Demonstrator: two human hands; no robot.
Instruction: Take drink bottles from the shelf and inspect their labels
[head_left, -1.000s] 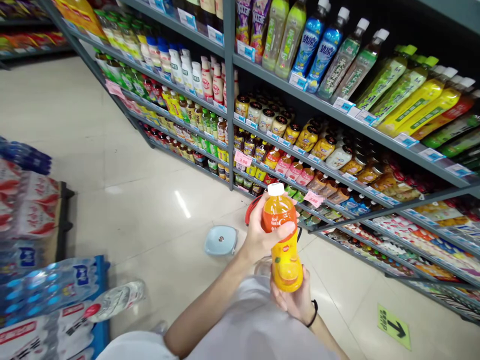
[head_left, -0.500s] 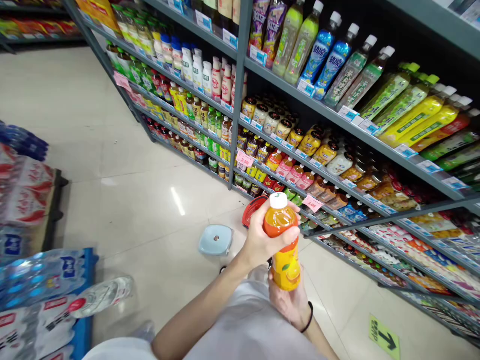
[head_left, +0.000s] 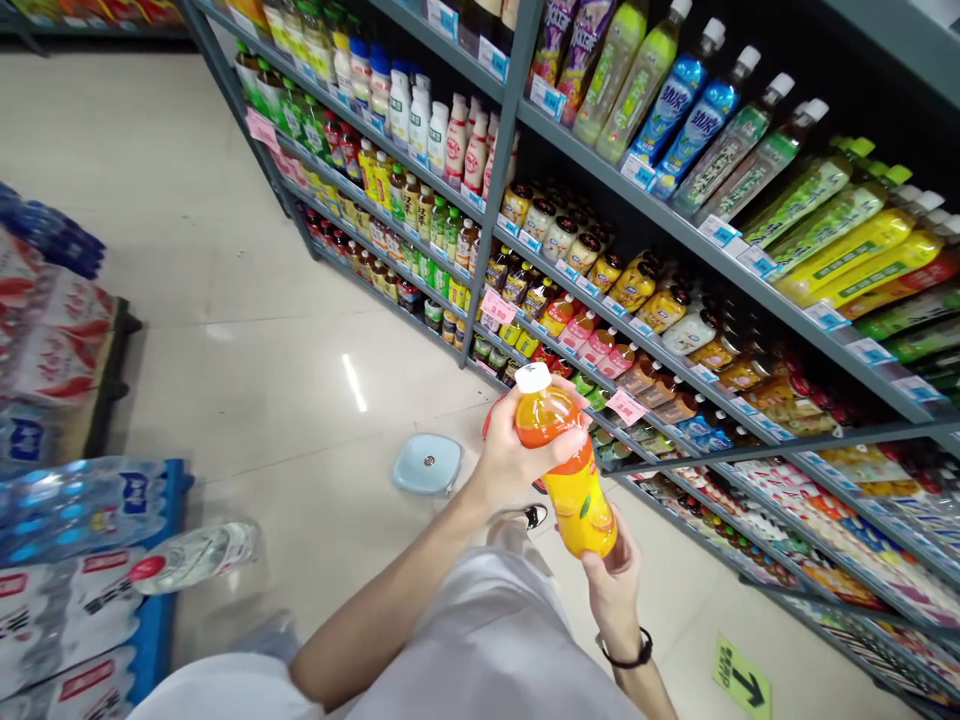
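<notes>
A plastic bottle of orange drink (head_left: pixel 576 500) with a white cap and a yellow, fruit-printed label is held tilted in front of my body, its cap toward the upper left. My left hand (head_left: pixel 506 455) wraps round the upper part below the cap, the thumb lying across the front. At the base, my right hand (head_left: pixel 616 575) grips the bottle from below and the right; a black band (head_left: pixel 634 655) circles that wrist. Part of a red basket (head_left: pixel 491 415) shows behind my left hand.
Shelves of bottled drinks (head_left: pixel 637 190) run along the right and back. On the floor sits a light-blue, rounded square object (head_left: pixel 427 465). Shrink-wrapped water bottles (head_left: pixel 82 500) are stacked at left, beside a large clear bottle (head_left: pixel 199 556). A green arrow sign (head_left: pixel 741 678) marks the floor.
The bottle has gone from nearly upright to tilted, its cap moving left and its base right. My right hand has shifted right with the base. The view has turned slightly.
</notes>
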